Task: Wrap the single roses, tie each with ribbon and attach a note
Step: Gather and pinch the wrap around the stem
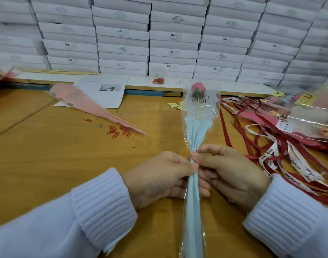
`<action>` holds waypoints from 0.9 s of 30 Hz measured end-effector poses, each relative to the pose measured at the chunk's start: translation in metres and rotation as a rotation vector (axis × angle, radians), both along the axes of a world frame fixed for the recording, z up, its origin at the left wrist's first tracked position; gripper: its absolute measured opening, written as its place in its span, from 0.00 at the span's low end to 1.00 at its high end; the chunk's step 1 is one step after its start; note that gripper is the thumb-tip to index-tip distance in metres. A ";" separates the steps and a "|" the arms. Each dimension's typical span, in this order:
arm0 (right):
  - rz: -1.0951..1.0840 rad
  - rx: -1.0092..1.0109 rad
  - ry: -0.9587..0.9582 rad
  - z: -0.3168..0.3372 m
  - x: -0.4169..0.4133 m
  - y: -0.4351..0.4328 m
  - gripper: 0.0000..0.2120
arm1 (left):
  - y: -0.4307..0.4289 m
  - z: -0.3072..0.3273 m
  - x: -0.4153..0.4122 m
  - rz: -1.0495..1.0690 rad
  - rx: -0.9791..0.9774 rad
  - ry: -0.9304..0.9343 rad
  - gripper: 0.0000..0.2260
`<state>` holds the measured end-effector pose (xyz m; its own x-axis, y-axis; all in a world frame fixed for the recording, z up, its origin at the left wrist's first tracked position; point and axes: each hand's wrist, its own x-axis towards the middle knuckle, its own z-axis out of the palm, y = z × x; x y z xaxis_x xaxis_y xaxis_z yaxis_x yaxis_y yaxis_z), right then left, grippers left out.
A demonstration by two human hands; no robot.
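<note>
Pinching wrap (pixel 193 202) at gathered waist with curled fingers (pixel 211 158) of left hand (pixel 159 175) and right hand (pixel 233 174), probably holding folds for ribbons (pixel 271 158) rightward.

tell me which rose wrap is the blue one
The blue wrap in the middle, gripped by the left hand and right hand. The pink wrap lies untouched at left.

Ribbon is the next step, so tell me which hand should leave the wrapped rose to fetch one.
Right, I'd say: the ribbons lie just beyond the right hand, and none shows beside the left hand. The left grip can hold the gathered wrap.
</note>
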<state>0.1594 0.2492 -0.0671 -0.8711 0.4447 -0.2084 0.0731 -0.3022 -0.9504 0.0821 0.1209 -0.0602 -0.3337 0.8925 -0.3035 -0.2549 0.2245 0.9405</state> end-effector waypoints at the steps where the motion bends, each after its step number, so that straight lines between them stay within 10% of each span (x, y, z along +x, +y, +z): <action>1: 0.005 0.003 0.000 0.000 0.000 0.000 0.04 | 0.000 0.000 0.000 0.002 -0.003 0.009 0.12; 27: 0.055 0.260 0.008 -0.008 -0.002 0.001 0.13 | -0.004 0.001 -0.005 -0.121 -0.055 0.054 0.10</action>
